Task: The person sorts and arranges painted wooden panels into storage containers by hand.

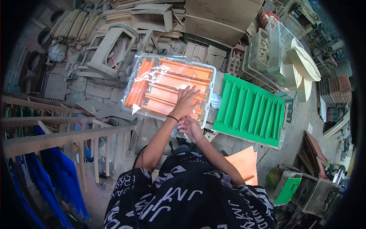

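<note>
A white-rimmed tray [210, 97] in front of me holds several orange slotted strips [179, 81], with clear plastic film [131, 72] lying over part of them. My left hand [185, 102] lies on the orange strips near the tray's right side, its fingers spread. Just below it, at the tray's near edge, my right hand [191, 128] has curled fingers close to the left wrist. What those fingers pinch, if anything, is too small to make out.
Right of the tray stands a green ribbed panel [249, 110]. Wooden rack bars [57, 141] and blue sheets [57, 175] are at left. A dusty chair-like frame [112, 51], cardboard box [217, 19] and white crates [263, 47] crowd the far side. An orange sheet [246, 164] lies by my right elbow.
</note>
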